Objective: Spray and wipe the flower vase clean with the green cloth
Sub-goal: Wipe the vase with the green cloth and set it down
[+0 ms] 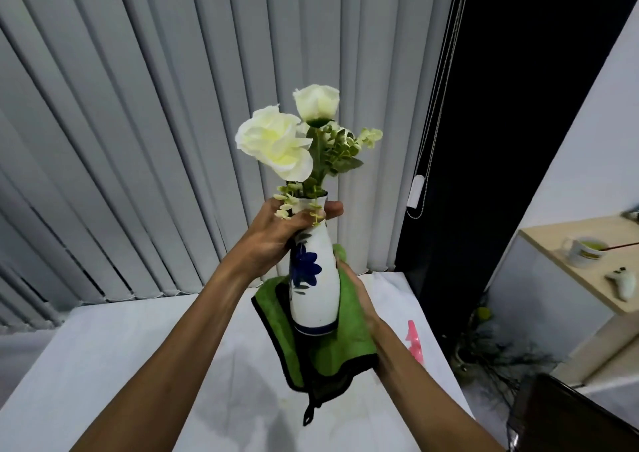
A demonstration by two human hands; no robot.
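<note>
- The vase (313, 278) is lifted off the table (145, 355), held roughly upright in front of the person. It is white, glazed, bottle-shaped, with a blue flower painted on it and a blue band at the foot.
- It looks like ceramic: stiff, breakable, and probably slick once wet with spray. It is narrow at the neck and wider below.
- White flowers (276, 145) and green sprigs stand in its mouth, so it is likely top-heavy and should not be tipped far.
- The left hand (281, 230) is clamped around the neck just under the rim, thumb on the far side. That seems the safest hold, since the neck fits inside the fingers.
- The right hand (358, 296) is closed on the cloth (332, 344), pressing it against the lower right side of the body. The rest of the cloth hangs below that hand, loop dangling.
- The cloth is soft and thick, so it should add grip on the glaze.
- A pink spray bottle (415, 342) shows just beyond the right forearm, on the table.
- A cup (584, 251) sits on a shelf well off to the right.
</note>
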